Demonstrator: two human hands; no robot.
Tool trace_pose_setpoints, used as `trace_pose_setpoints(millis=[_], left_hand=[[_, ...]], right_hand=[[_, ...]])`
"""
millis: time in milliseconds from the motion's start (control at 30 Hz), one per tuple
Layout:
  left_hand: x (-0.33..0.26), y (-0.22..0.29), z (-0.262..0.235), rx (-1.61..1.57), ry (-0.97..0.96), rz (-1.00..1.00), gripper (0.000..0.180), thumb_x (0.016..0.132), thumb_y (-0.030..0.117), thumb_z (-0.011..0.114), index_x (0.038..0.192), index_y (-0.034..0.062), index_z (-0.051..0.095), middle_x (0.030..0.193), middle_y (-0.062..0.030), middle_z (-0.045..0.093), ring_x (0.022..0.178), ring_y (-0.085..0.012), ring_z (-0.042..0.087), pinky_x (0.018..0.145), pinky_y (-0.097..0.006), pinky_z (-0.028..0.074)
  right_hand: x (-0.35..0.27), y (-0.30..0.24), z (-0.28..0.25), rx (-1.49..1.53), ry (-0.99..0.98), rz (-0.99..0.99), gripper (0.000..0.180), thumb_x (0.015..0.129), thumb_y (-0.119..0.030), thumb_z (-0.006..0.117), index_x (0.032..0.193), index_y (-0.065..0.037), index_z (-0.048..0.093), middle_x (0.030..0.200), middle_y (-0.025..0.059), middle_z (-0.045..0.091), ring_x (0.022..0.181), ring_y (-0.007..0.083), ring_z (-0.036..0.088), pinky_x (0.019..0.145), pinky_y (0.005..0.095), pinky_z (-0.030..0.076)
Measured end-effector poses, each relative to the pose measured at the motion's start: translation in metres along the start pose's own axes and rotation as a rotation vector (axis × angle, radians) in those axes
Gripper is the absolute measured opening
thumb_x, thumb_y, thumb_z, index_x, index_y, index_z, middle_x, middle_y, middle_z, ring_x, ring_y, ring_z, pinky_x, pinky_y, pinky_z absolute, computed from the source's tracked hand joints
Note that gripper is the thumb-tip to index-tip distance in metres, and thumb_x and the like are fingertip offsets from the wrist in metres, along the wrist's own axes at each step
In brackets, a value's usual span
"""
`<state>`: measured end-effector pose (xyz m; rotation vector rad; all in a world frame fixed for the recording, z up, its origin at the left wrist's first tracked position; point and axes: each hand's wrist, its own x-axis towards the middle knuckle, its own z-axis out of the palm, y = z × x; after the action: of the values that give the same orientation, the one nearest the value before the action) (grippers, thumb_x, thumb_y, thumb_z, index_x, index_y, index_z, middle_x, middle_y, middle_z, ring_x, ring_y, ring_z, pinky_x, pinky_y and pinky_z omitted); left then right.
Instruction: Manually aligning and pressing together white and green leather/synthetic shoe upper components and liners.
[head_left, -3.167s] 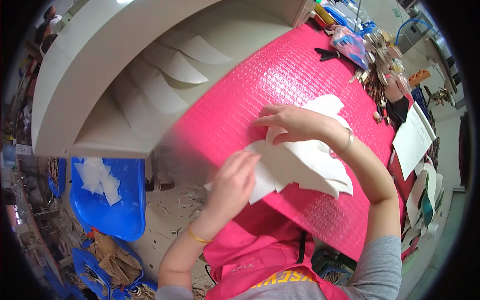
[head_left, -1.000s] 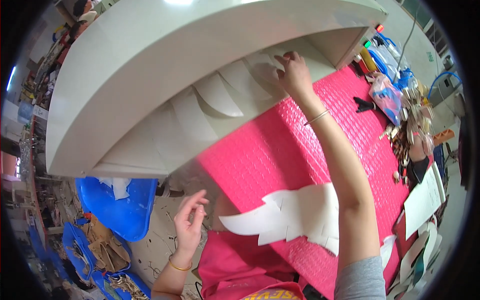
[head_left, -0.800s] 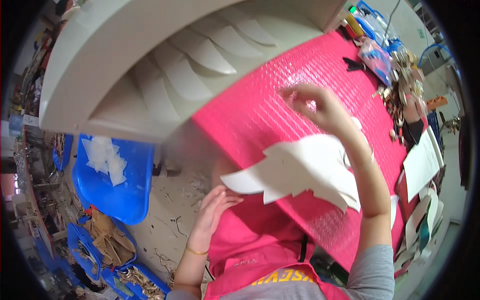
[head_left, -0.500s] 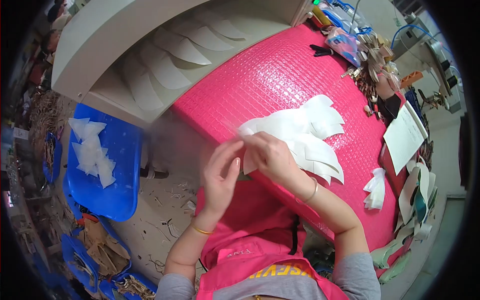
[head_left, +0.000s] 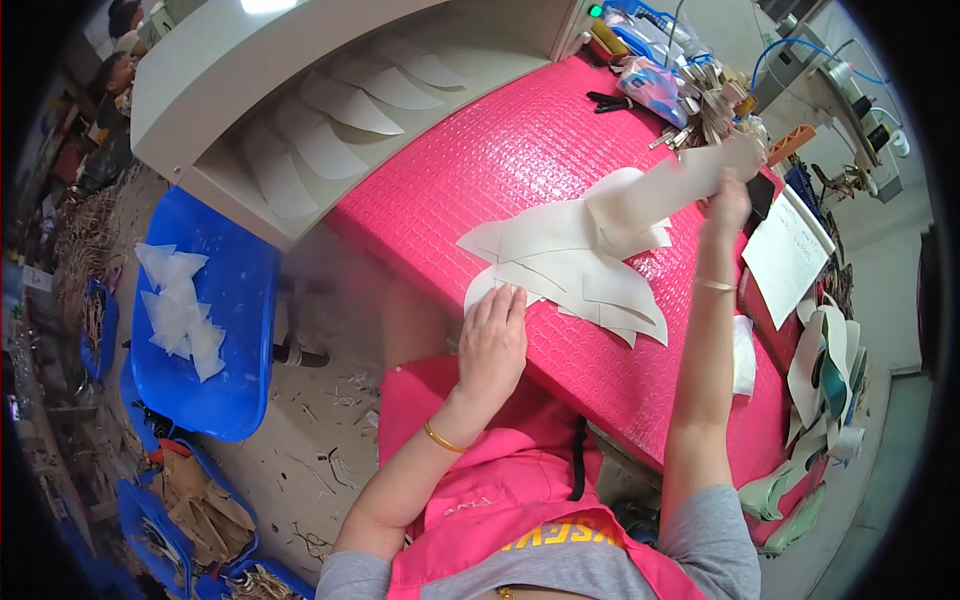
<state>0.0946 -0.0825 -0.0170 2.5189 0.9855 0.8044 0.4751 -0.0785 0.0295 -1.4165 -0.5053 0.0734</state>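
Note:
My left hand (head_left: 493, 338) lies with its fingers stretched out on a white cut piece (head_left: 480, 287) at the near left edge of the pink-covered table. My right hand (head_left: 727, 207) is raised toward the back right, its fingers closed on a long off-white sheet strip (head_left: 680, 188). One end of that strip bends down onto the pile of white curved pieces (head_left: 575, 265); I cannot tell whether it is joined to anything there. The pieces overlap, some with pointed tips. A small white bundle (head_left: 743, 355) lies partly behind my right forearm.
A pale machine with an open bay (head_left: 360, 130) stands at the back left, a row of curved pieces inside. On the left, translucent triangular pieces (head_left: 180, 310) rest on a blue chair (head_left: 250, 350). Tools and a paper pad (head_left: 787, 258) line the table's right side.
My hands were together at the near table edge. The right has swung far right and back with the off-white strip; the left has come down flat on a white piece.

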Motion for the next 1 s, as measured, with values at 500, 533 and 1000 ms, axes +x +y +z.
trace_pose_setpoints(millis=[500,533,1000], left_hand=[[0.117,-0.023,-0.039,-1.935,-0.074,-0.477,0.025,0.083,0.011,0.048,0.108,0.0053,0.046,0.106,-0.0092,0.054,0.097,-0.0225,0.054,0.078,-0.036,0.046],[0.124,-0.021,-0.043,-1.927,-0.075,-0.474,0.025,0.083,0.011,0.048,0.108,0.0053,0.046,0.106,-0.0092,0.054,0.097,-0.0225,0.054,0.078,-0.036,0.046],[0.351,-0.201,0.000,-0.929,0.076,-0.659,0.021,0.081,0.017,0.052,0.096,0.0016,0.051,0.077,-0.0074,0.058,0.063,-0.0163,0.059,0.057,-0.031,0.046]], right_hand=[[-0.162,-0.059,0.039,0.681,-0.615,0.639,0.017,0.083,-0.007,0.050,0.098,0.000,0.051,0.085,0.0111,0.060,0.080,0.0224,0.061,0.066,0.0284,0.051],[-0.155,-0.048,0.040,0.506,-0.583,0.612,0.023,0.085,-0.013,0.048,0.102,0.001,0.050,0.090,0.0141,0.059,0.082,0.0246,0.061,0.067,0.0305,0.051],[-0.001,0.010,0.247,-0.093,-0.990,0.314,0.024,0.081,-0.013,0.056,0.096,0.006,0.053,0.070,0.0080,0.056,0.056,0.0139,0.058,0.053,0.0239,0.051]])
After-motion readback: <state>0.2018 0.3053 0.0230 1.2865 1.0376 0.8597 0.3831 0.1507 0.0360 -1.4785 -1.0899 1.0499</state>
